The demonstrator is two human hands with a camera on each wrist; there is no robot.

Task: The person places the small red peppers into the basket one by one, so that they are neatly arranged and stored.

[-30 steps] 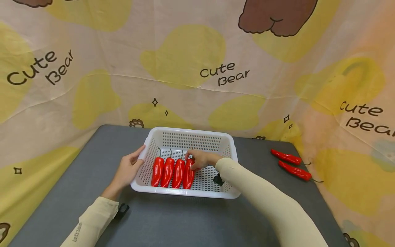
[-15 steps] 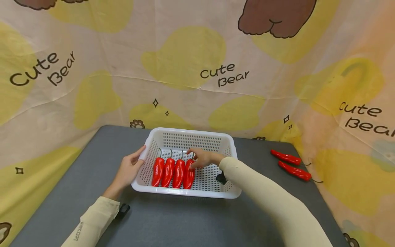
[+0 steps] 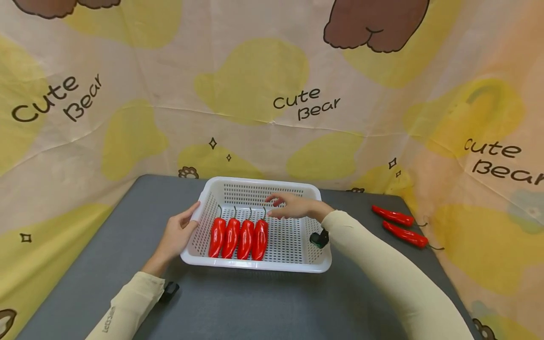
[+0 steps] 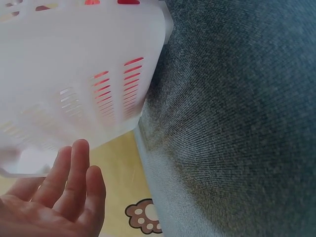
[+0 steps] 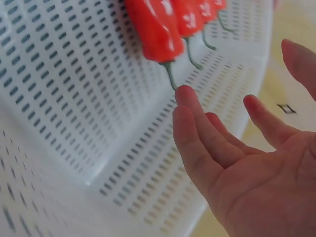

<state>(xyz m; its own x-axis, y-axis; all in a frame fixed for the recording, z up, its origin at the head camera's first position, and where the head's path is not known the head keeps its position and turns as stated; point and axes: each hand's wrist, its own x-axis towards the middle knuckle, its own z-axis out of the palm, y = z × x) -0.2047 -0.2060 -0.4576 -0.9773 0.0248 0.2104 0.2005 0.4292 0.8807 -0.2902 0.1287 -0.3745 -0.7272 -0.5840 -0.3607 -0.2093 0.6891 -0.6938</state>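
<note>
A white perforated plastic basket (image 3: 284, 268) stands on the grey table. Inside its left part several red chili peppers (image 3: 218, 237) lie side by side, stems toward the far wall. My left hand (image 3: 176, 233) holds the basket's left rim between thumb and fingers. In the left wrist view the other fingers (image 4: 78, 173) extend along the outside of the wall, while the thumb is hidden. My right hand (image 3: 293, 206) hovers in the basket's far right part, fingers spread and nothing in them. In the right wrist view its fingertips (image 5: 186, 94) are right by the nearest pepper's green stem (image 5: 169, 75).
Two more red chili peppers (image 3: 405, 233) lie on the table (image 3: 238, 307) at the right, near its edge. A printed cloth (image 3: 246, 80) hangs behind and beside the table. A black wrist camera (image 3: 319, 238) on my right arm overlaps the basket's right wall.
My right hand has let go of the rightmost chili pepper in the basket and has lifted away, up and to the right. The left hand stays at the rim.
</note>
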